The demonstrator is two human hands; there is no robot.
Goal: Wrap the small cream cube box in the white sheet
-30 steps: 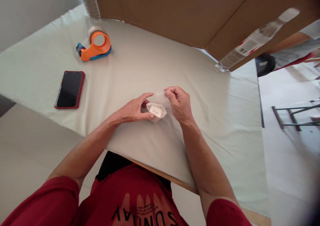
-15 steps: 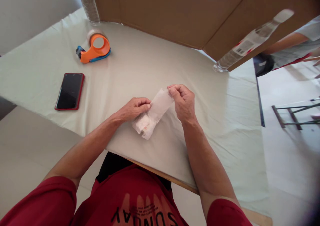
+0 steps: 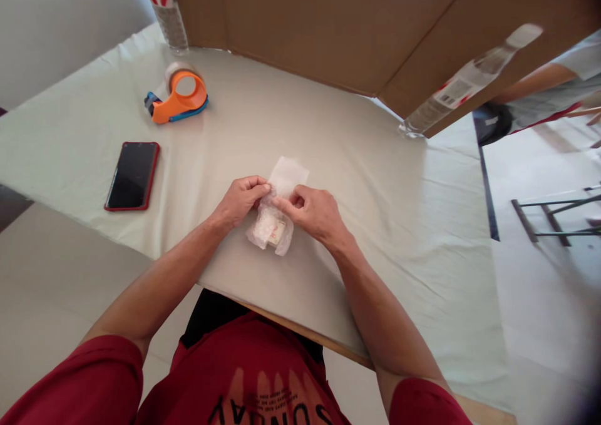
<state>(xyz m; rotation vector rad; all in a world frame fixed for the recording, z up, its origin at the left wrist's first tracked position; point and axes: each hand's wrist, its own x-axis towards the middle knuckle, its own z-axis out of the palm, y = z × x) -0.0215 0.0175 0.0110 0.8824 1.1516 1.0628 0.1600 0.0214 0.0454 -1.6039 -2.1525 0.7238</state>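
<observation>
Bubble wrap [image 3: 265, 221] lies near the table's front edge, folded around a small whitish item [image 3: 277, 232] with reddish print that shows at its lower end. A flat strip of the wrap [image 3: 288, 174] reaches away from me, past my fingers. My left hand [image 3: 244, 199] pinches the wrap's left edge between thumb and fingertips. From the other side, my right hand [image 3: 312, 212] has its thumb and curled fingers closed on the wrap's right side, just above the item. What the small item is, I cannot make out.
An orange tape dispenser [image 3: 181, 99] and a red-cased phone [image 3: 133, 176] lie on the left of the cloth-covered table [image 3: 422, 256]. A tall cardboard panel [image 3: 300, 30] stands behind, with plastic bottles [image 3: 171, 21] at its sides. A person's arm [image 3: 539, 81] shows at right.
My right hand has let go of the strip's far end and come down and left to the middle of the wrap. More of the small item's printed face shows.
</observation>
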